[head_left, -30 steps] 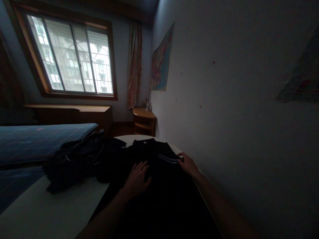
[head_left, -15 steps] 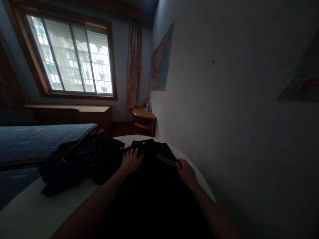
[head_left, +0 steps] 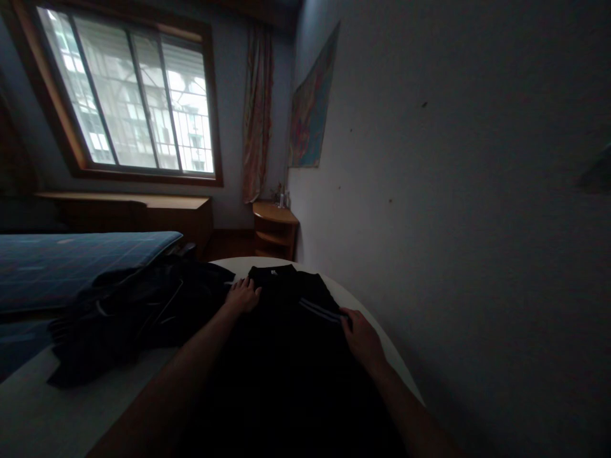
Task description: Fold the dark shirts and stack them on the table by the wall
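Note:
A black shirt (head_left: 281, 343) lies spread out with its collar at the far end and a small white label inside the neck. Two pale stripes run across its right shoulder and sleeve. My left hand (head_left: 243, 296) rests palm down near the shirt's left shoulder, fingers stretched over the cloth. At the striped sleeve's end, my right hand (head_left: 361, 334) pinches the edge between thumb and fingers. The lower part of the shirt blends into deep shadow.
Under the shirt is a pale round table (head_left: 341, 298). A heap of dark clothes (head_left: 128, 318) sits at left, beside a blue checked mattress (head_left: 90, 261). The wall (head_left: 453, 267) rises close at right. Behind stand a corner shelf (head_left: 274, 213) and a window (head_left: 143, 95).
My left hand has slid left and slightly outward over the shirt's left shoulder. My right hand stays on the sleeve edge, shifted slightly right. The dark heap appears further left as the view tilts.

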Tool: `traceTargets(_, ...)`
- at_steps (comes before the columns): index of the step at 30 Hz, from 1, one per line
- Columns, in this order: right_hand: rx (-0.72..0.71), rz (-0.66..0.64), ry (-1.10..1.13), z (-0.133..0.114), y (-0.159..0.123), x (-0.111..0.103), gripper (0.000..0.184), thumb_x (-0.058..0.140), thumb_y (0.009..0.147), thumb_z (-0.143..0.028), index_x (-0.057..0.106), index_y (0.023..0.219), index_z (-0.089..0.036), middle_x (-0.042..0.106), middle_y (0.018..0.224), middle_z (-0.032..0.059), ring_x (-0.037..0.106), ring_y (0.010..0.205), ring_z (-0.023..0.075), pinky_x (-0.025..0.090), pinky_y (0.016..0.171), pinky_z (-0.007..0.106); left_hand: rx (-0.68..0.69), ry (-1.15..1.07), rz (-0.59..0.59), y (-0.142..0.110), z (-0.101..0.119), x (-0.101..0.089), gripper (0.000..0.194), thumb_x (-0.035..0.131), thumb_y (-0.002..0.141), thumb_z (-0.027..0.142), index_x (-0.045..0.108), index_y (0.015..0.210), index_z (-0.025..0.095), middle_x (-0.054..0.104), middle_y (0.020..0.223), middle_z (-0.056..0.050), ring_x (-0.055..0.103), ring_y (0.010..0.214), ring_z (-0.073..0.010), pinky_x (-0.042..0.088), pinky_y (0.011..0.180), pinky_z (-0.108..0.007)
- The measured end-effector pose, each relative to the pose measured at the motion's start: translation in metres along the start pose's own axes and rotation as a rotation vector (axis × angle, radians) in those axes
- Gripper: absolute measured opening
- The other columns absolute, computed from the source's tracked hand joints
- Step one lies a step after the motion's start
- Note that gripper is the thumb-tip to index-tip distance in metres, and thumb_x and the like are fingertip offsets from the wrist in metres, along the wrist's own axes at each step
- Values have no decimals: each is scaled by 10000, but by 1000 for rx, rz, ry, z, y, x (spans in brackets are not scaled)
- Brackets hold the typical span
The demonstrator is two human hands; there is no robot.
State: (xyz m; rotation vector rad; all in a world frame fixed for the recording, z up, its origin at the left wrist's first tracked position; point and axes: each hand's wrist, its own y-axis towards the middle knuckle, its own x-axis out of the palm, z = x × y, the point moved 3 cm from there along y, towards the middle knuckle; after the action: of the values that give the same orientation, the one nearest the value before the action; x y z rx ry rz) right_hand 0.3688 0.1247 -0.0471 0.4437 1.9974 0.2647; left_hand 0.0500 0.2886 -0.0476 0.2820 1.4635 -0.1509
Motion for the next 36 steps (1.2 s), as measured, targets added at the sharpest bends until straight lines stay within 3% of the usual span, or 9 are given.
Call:
traceTargets(5,13,-1,-12,-3,0,-3,351,418,948,-284,641,1206,-204,659,1211,90,620,1118,222,438,1008,328,-33,39,-18,6,0,-6,555,332,980,382,427,1433,77,392,1526,-221,323,1429,-360,254,1120,-502)
traceTargets(10,24,-6,-19,-3,1,-3,351,409,955,-287,639,1209,-211,657,1219,83,614,1132,217,434,1009,317,14,43,68,-7,27,-18,455,352,970,280,494,1377,137,462,1477,-194,375,1393,-334,252,1115,-494)
traceTargets(13,35,-8,-18,-3,1,-2,346,407,956,-280,632,1209,-208,654,1224,83,616,1127,216,436,1005,318,66,15,77,-15,44,-18,471,355,982,376,505,1379,171,537,1404,-169,476,1311,-311,298,1096,-456)
traceTargets(17,30,-13,-16,-3,0,-2,351,407,957,-281,629,1215,-197,648,1234,90,612,1136,220,433,1011,324,61,-17,31,-16,46,-12,566,347,972,542,480,1419,220,524,1433,-158,443,1346,-341,331,1071,-514)
traceTargets(22,30,4,-3,-4,1,-1,349,414,950,-278,639,1202,-191,655,1226,95,617,1129,224,435,1016,335,57,-43,45,-18,57,-20,482,381,982,436,541,1349,167,548,1379,-202,461,1321,-370,324,1062,-550)
traceTargets(25,31,12,33,-3,2,-2,339,436,937,-285,635,1197,-197,662,1215,92,617,1130,222,435,1019,332,181,-78,96,-34,85,-25,458,327,1000,353,525,1359,148,525,1394,-193,463,1313,-341,317,1084,-497)
traceTargets(28,33,30,103,-1,3,-3,343,477,909,-302,622,1202,-195,670,1206,89,625,1118,222,439,1015,335,387,-128,73,-55,116,-19,470,346,1004,434,457,1431,271,491,1467,-72,455,1330,-260,322,1108,-399)
traceTargets(30,44,43,168,2,3,-4,363,512,886,-324,610,1211,-196,680,1194,88,635,1099,224,450,999,341,467,-149,41,-66,128,-11,500,381,985,501,458,1434,296,462,1503,-45,426,1360,-261,320,1117,-404)
traceTargets(36,134,59,354,11,6,-6,380,619,789,-341,631,1135,-187,719,1071,92,683,942,221,509,874,336,460,-204,56,-75,132,-3,535,348,989,465,442,1455,220,361,1569,-95,326,1426,-313,280,1136,-488)
